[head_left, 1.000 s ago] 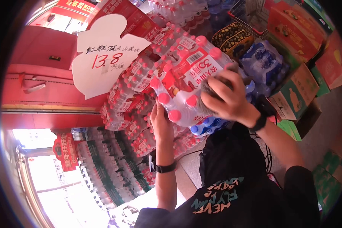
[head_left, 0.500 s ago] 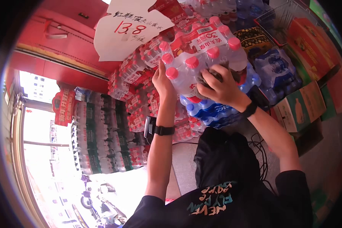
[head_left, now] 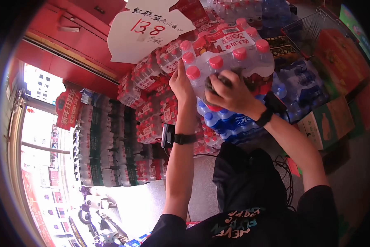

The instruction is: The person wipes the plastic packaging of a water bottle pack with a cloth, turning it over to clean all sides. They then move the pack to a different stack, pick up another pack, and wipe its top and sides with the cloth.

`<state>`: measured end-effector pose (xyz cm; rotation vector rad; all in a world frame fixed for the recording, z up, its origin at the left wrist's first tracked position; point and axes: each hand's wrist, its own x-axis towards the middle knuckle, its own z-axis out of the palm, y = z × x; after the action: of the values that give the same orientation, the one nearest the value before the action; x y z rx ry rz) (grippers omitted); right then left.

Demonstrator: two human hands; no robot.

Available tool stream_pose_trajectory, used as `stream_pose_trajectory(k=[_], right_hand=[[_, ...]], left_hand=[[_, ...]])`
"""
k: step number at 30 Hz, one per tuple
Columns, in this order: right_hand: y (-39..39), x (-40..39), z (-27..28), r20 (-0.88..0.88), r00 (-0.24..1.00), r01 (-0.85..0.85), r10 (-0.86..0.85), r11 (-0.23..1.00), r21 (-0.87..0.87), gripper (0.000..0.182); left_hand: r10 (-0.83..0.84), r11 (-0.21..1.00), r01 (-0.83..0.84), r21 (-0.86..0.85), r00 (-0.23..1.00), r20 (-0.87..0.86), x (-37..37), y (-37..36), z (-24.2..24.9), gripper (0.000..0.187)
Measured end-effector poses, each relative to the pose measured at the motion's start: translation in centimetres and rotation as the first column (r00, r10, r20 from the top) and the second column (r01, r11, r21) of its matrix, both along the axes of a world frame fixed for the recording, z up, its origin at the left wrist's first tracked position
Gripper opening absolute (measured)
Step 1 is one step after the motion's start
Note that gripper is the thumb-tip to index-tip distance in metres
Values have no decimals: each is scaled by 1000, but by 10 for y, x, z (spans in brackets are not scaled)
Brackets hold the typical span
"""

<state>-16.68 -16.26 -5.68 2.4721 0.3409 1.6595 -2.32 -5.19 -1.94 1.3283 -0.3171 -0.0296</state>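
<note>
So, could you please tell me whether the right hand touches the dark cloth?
Touching: the head view shows the right hand curled over the dark cloth.

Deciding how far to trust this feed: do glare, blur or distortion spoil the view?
Head view: sunlit floor at lower left washes out to white; a black ring crops the fisheye picture, bending the shelving and boxes near it; film on the bottle pack shows pale reflections; the dark item under the right hand is too indistinct to identify.

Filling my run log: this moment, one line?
left hand: at side of red-capped bottle pack | right hand: dark cloth against pack | nearby: blue-capped bottles
</note>
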Motion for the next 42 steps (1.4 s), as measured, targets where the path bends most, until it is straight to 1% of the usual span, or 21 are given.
stream_pose_trajectory(k=[1,5,8,10,12,13,14,15,16,18,20,23,26,28,29,32,34,35,38,39,42], right_hand=[[3,5,-21,62,998,25,-21,997,-69,18],[7,-24,-109,-305,952,-75,22,983,-166,17],[3,-46,-83,-221,975,-17,16,1000,-2,22],[-13,-47,-29,-3,999,46,-45,994,99,27],[-39,-44,5,66,994,77,-93,976,205,34],[-55,-40,14,53,993,91,-108,964,249,38],[-65,-39,-7,89,993,62,-80,979,194,34],[-74,-38,-28,122,991,36,-52,990,136,30],[-76,-48,-48,81,994,66,-74,993,99,24],[-80,-79,-94,-108,989,109,-101,992,69,20],[-81,-111,-131,-394,914,142,-95,986,91,23],[-78,-123,-79,-199,974,167,-105,931,325,31],[-90,-105,19,34,993,68,-110,800,596,41],[-98,-77,42,80,996,-33,-47,633,773,41],[-104,-67,48,115,993,-90,-14,538,838,41],[-94,-49,3,352,935,-345,-47,110,932,26],[-92,-56,-47,230,969,-238,-92,-77,968,24],[-82,-59,-61,156,982,-175,-107,-198,964,24],[-95,-64,-41,-17,995,-1,-102,-168,986,25],[-106,-62,-13,185,983,-176,13,-243,954,28],[-143,-49,54,298,934,-299,196,-29,954,29]], left_hand=[[3,994,-8,-107,999,-51,-6,-6,4,50],[-14,1000,15,13,999,-40,22,6,-16,47],[-32,999,31,-31,999,-39,-4,0,7,46],[-54,996,44,83,991,121,2,7,-2,43],[-108,993,108,-49,994,-4,-3,7,0,41],[-102,994,98,52,992,71,-3,6,0,40],[-162,920,-16,391,894,418,0,12,-4,39],[-219,795,-306,524,661,718,3,18,-9,44],[-277,717,-335,611,667,691,24,26,-20,51],[-191,942,134,306,968,163,31,22,-26,53],[-183,924,93,372,960,214,34,30,-32,54],[-191,904,51,424,936,296,28,27,-28,53],[-225,869,43,493,922,315,17,32,-21,51],[-185,908,67,413,950,251,16,32,-23,51],[-169,867,12,498,947,272,18,35,-23,52],[-243,813,-28,582,891,383,19,40,-22,48],[-316,774,-11,633,860,401,18,42,-17,50],[-295,832,83,549,904,310,13,42,-15,57],[-378,767,109,632,873,309,0,38,-2,66],[-412,794,271,544,898,154,5,42,-4,78],[-427,751,147,644,851,305,3,39,-4,84]])
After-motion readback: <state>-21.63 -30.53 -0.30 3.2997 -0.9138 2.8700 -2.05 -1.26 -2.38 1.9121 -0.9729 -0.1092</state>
